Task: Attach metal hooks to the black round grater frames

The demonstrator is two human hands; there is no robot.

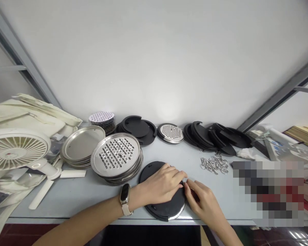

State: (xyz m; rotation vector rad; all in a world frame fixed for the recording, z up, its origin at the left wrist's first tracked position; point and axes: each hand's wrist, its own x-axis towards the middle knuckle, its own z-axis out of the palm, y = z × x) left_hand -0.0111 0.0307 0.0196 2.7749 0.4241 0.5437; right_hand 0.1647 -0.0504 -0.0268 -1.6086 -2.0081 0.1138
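Black plastic, round and flat: a disc-shaped casing (170, 206) is lying on the pale blue-grey counter (77, 194), close to the front edge, a strip of bright silver metal rim (178, 214) showing at its lower right. Left hand (165, 182) is reaching across the casing, palm down, fingers curling toward the right edge; cannot tell whether it is gripping, the fingertips being partly hidden. Right hand (201, 200) is pinching a small silvery metal piece (184, 181) between thumb and forefinger at that same edge, just beside the left fingertips. A dark-faced, pale-strapped wristband (125, 194) is circling the left wrist. Left of the casing, a stack of round silver metal discs with slotted tops (116, 155) is standing; beyond it, a stack of plain round silver metal trays (83, 143) is sitting. Along the wall, black plastic shells with raised curved rims (136, 130) are leaning together, a perforated silver disc in a black surround (171, 132) is resting to their right, and more jumbled black shells (204, 135) are lying farther right. In front of those, thin silvery metal clips (214, 164) are forming a loose heap. Far left, a white plastic fan (11, 150) is lying near cream fabric (28, 112).
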